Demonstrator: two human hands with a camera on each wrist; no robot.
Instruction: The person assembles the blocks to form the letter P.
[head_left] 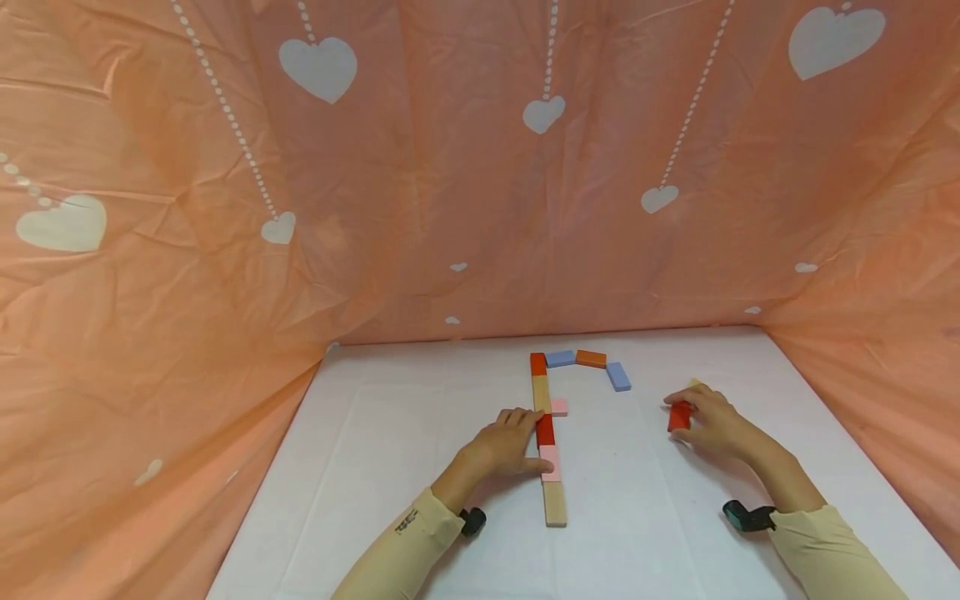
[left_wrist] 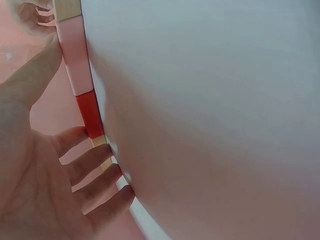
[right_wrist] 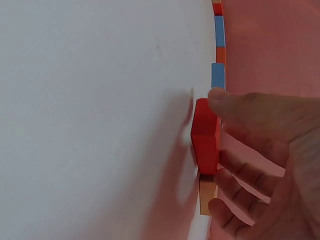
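Observation:
My left hand (head_left: 508, 442) rests along the left side of a straight column of flat blocks, fingers extended. Its thumb touches a pink block (head_left: 550, 463), and its fingertips reach a red block (head_left: 545, 431). A plain wooden block (head_left: 555, 505) forms the near end of the column. On the right, my right hand (head_left: 711, 423) pinches another red block (head_left: 679, 415) between thumb and fingers, low over the table. Just beyond it lies a second plain wooden block (right_wrist: 207, 196), mostly hidden by that hand in the head view.
Farther up the column come a wooden block (head_left: 541, 393) and a red one (head_left: 538, 364). From its top a blue block (head_left: 560, 358), an orange block (head_left: 591, 358) and another blue block (head_left: 618, 377) curve right. A small pink block (head_left: 559, 407) touches the column's right side.

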